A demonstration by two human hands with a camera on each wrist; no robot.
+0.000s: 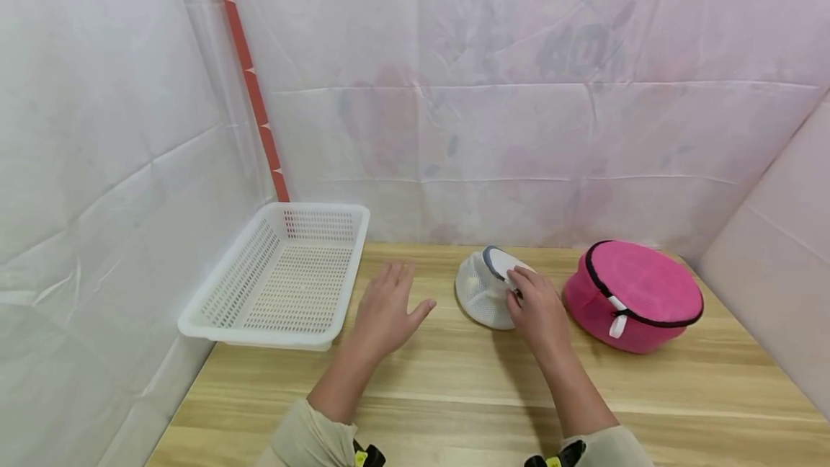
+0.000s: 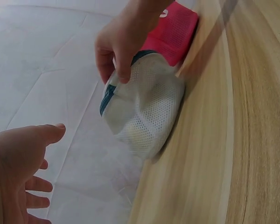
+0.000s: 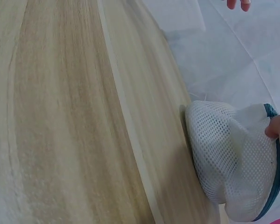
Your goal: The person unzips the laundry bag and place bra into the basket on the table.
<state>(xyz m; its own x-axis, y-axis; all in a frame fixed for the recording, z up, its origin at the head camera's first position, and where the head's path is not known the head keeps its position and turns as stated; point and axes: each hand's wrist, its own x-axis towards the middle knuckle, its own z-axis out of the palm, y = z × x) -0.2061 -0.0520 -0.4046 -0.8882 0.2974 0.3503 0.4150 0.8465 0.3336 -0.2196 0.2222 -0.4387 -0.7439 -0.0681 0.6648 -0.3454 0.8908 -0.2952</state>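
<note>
A small white mesh laundry bag (image 1: pixel 478 292) with blue-green trim slumps on the wooden table. My right hand (image 1: pixel 537 307) pinches its trimmed upper edge between thumb and fingers, which the left wrist view shows from the side. Through the mesh (image 2: pixel 141 133) a pale yellowish patch shows faintly. The bag's sides sag in folds, plain in the right wrist view of the mesh wall (image 3: pixel 214 144). My left hand (image 1: pixel 384 308) is held to the left of the bag, fingers straight and thumb spread, holding nothing.
Left of my left hand stands a white perforated plastic basket (image 1: pixel 327 339). A round pink mesh bag (image 1: pixel 642 283) with a black zipper edge and white tab sits right of my right hand. White sheeting (image 1: pixel 493 135) hangs behind and along both sides of the table (image 1: pixel 402 409).
</note>
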